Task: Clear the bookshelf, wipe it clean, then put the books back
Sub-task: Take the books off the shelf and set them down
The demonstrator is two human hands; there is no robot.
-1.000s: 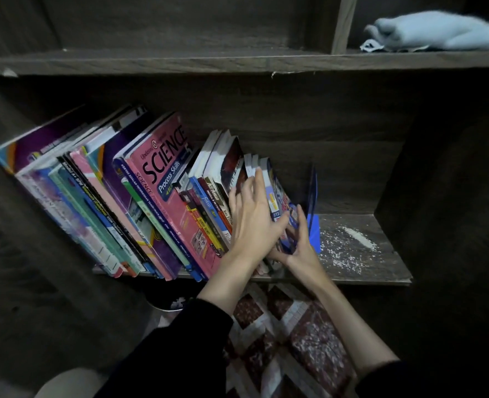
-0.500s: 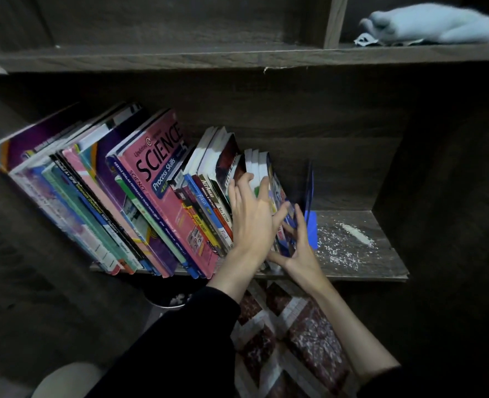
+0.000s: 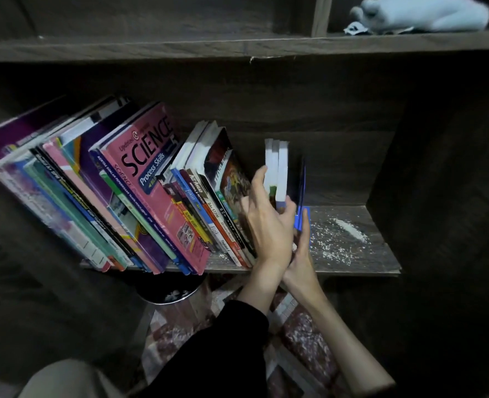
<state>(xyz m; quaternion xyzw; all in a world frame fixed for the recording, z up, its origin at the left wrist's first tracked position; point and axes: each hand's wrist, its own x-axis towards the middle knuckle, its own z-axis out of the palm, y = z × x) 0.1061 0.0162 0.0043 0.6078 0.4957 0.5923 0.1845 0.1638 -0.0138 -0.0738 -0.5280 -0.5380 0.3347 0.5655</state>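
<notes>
Wooden shelf, strewn with white crumbs, carries a row of school books leaning left. At the row's right end the left hand clamps a bundle of small books, fingers on its left face and thumb on its right. The right hand sits beneath, one straight finger along a thin blue book. Its other fingers are hidden, so its hold cannot be told. Slim paperbacks like these are likely light but floppy and apt to fan out, so a squeeze low across both covers suits them. Half a second earlier the bundle leaned on the row; now it stands upright with a gap beside it. A pale cloth lies on the shelf above.
</notes>
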